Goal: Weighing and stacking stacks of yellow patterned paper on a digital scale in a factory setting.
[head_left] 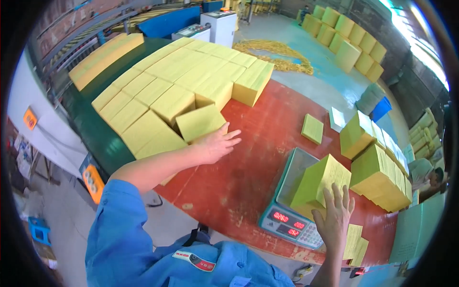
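My left hand reaches across the red table with its fingers stretched out and spread. It lies against the near right side of a yellow paper stack, which sits slightly askew at the edge of a big group of similar stacks. On the right, a digital scale with a lit red display carries another block of yellow paper. The spread fingers of my right hand rest against the right face of that block. Neither hand is wrapped round anything.
More yellow stacks stand right of the scale, some topped with white sheets. A thin yellow pad lies beyond it, and loose yellow pieces near the front edge. A green conveyor surface borders the red table at left.
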The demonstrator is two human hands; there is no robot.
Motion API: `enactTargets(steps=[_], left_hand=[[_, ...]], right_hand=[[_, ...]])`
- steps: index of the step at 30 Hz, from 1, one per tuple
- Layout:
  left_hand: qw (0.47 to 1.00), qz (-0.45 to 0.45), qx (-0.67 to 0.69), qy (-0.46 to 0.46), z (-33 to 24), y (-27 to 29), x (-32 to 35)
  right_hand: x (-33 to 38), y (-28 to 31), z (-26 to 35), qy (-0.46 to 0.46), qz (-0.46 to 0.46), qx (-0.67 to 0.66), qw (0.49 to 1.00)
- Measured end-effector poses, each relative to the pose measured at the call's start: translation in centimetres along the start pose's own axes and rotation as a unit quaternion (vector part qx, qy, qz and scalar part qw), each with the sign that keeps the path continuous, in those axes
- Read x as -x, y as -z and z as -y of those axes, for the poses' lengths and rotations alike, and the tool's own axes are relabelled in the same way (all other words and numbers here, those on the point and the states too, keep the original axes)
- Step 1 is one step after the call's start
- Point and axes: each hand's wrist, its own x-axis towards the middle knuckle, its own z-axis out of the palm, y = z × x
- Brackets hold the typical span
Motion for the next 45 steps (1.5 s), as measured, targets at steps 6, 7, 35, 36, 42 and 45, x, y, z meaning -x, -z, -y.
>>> enactTargets(steps=[6, 7, 35, 36, 42, 45], left_hand=[[0.966, 0.194, -0.169, 0.015, 5.9, -3.9, -1.2], [0.965, 0.205, -0.165, 0.026, 7.0, -4.3, -0.8], [0.941, -0.016, 0.272, 0.201, 13.7, -9.9, -15.7], [0.937, -0.01, 0.287, 0.197, 12.3, -8.4, -14.4], [0.927, -0.033, 0.33, 0.176, 3.2, -1.4, -4.1], [0.929, -0.05, 0.337, 0.146, -1.7, 1.9, 2.3]], right_hand=[[-9.4, 1.6, 11.5, 0.105, -0.151, -0.215, 0.959], [-12.5, 0.7, 13.5, 0.121, -0.153, -0.224, 0.955], [-46.1, -26.3, 16.2, 0.127, -0.039, -0.166, 0.977], [-44.1, -25.7, 16.2, 0.121, -0.061, -0.162, 0.977], [-29.0, -21.6, 18.7, 0.114, -0.053, -0.168, 0.978], [-20.5, -19.0, 20.7, 0.135, -0.037, -0.19, 0.972]])
